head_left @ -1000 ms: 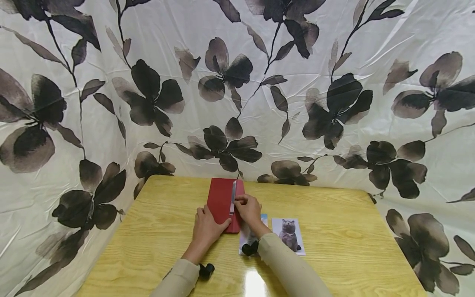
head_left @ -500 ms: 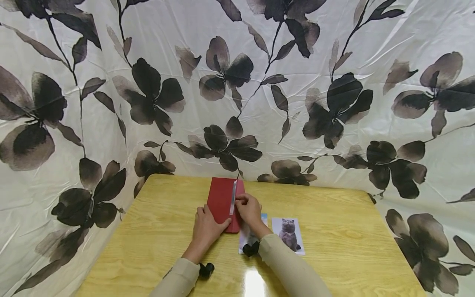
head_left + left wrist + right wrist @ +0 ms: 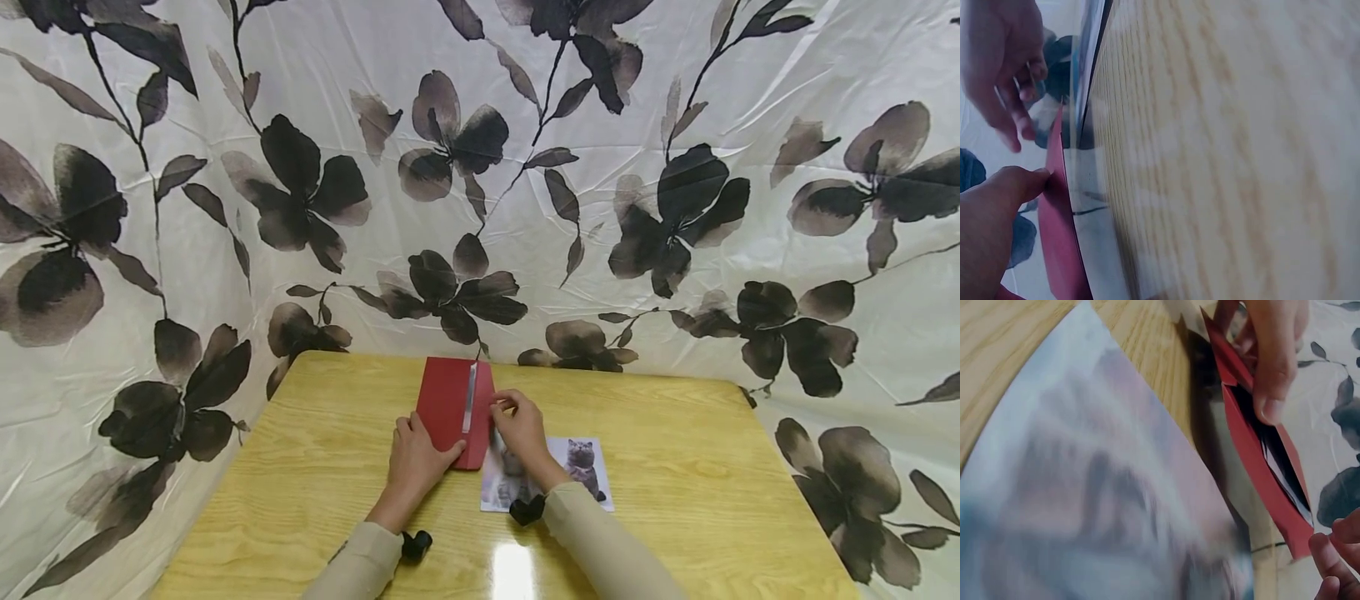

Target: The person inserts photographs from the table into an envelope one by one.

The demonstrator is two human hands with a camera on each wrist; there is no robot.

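A red envelope (image 3: pixel 445 396) lies upright on the table, its flap unfolded to the right. Inside the mouth shows a narrow pale strip, the edge of a paper or photo (image 3: pixel 469 400). My left hand (image 3: pixel 414 457) holds the envelope at its lower left, the thumb pressing near the lower end of the opening. My right hand (image 3: pixel 522 427) hovers with loosely bent fingers beside the flap's right edge; nothing shows between them. Below that hand lies a photo of an animal (image 3: pixel 504 482), partly hidden. A grey cat photo (image 3: pixel 585 467) lies right of it, partly covered by the right wrist.
The wood-grain table (image 3: pixel 315 475) ends at the back against a white floral cloth (image 3: pixel 570 250), which also hangs at both sides. Black wrist devices (image 3: pixel 416 546) sit at both wrists. A bright glare spot lies on the table near the front.
My right hand has let go at the envelope's opening and moved right, past the flap edge. The pale insert looks narrower in the mouth than a second ago. The left hand stays put.
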